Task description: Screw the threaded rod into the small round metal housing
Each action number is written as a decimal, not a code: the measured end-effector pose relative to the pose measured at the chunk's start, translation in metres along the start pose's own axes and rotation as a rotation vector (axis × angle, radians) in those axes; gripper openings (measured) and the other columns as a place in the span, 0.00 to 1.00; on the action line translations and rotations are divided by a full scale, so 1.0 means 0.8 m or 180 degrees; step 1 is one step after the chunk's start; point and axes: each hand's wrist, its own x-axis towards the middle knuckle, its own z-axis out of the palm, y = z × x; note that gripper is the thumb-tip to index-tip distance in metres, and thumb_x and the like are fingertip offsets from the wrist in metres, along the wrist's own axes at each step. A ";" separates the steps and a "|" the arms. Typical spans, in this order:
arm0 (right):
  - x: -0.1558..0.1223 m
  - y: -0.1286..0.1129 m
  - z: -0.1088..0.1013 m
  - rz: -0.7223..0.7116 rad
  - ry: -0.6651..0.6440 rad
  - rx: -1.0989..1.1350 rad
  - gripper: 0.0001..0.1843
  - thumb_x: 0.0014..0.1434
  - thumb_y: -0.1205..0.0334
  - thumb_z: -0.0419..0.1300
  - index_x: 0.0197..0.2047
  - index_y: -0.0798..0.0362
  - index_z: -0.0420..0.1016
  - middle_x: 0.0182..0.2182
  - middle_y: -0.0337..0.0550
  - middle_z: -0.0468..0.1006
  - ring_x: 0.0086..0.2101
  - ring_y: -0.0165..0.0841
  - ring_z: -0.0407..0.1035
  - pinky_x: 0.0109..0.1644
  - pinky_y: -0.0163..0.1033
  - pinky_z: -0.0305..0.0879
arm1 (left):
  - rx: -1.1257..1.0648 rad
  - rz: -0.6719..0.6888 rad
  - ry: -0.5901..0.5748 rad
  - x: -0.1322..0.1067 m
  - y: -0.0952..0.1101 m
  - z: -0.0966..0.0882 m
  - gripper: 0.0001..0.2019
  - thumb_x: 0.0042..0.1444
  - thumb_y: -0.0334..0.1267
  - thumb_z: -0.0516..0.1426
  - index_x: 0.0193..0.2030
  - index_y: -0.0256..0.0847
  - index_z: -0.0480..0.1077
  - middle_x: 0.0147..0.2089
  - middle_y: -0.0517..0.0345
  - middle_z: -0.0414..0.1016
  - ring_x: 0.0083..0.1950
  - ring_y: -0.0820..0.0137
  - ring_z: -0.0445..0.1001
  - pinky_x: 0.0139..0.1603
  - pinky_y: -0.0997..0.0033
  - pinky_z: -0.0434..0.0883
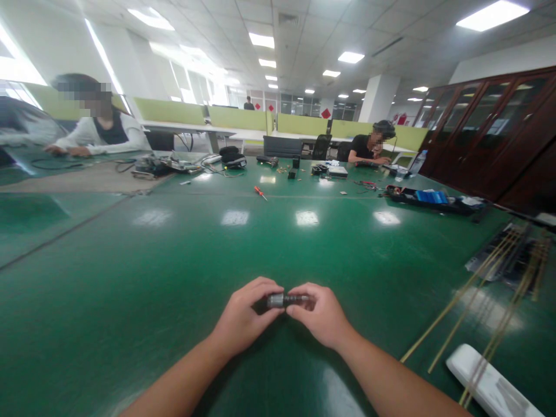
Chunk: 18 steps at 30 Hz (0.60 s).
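A small dark cylindrical part with a silver end (pixel 284 300) is held between both hands, just above the green table (pixel 182 272). My left hand (pixel 245 315) is closed, fingers pinching the silver end. On the other side, my right hand (pixel 319 313) is closed on the dark end. Both forearms reach in from the bottom edge.
Thin yellow rods (pixel 473 301) and a white flat object (pixel 490 385) lie at the right. A red-handled screwdriver (pixel 260 193), a black tray with a blue box (pixel 428 198) and cables sit farther off. One person sits at the far left (pixel 98 130), another at the far right (pixel 371 147).
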 end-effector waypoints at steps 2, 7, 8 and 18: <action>0.000 -0.001 -0.001 -0.0001 -0.0032 0.0027 0.11 0.48 0.63 0.67 0.37 0.54 0.81 0.32 0.43 0.79 0.29 0.33 0.70 0.35 0.38 0.67 | -0.0010 -0.0001 -0.0015 0.000 -0.001 0.001 0.09 0.56 0.34 0.61 0.44 0.42 0.75 0.43 0.53 0.76 0.44 0.67 0.76 0.47 0.69 0.73; -0.001 0.002 -0.002 0.0006 -0.0069 0.0121 0.10 0.50 0.61 0.67 0.36 0.54 0.82 0.32 0.44 0.80 0.31 0.35 0.72 0.38 0.39 0.67 | -0.0036 0.0006 -0.0024 -0.002 -0.002 0.001 0.09 0.56 0.34 0.62 0.45 0.43 0.75 0.44 0.53 0.76 0.45 0.67 0.75 0.48 0.69 0.73; 0.000 0.003 -0.001 0.0008 -0.0069 0.0132 0.10 0.50 0.61 0.67 0.37 0.54 0.82 0.32 0.44 0.80 0.31 0.35 0.72 0.38 0.39 0.68 | -0.0041 0.0004 -0.0025 -0.002 -0.001 0.001 0.09 0.56 0.34 0.62 0.45 0.43 0.75 0.44 0.54 0.76 0.45 0.67 0.75 0.48 0.69 0.73; 0.001 0.005 0.001 0.0015 -0.0105 0.0250 0.10 0.52 0.58 0.67 0.37 0.53 0.81 0.32 0.44 0.81 0.33 0.36 0.73 0.39 0.39 0.68 | 0.0017 -0.0051 -0.0013 -0.001 0.000 0.001 0.09 0.56 0.35 0.61 0.44 0.42 0.76 0.43 0.52 0.77 0.44 0.66 0.76 0.46 0.68 0.74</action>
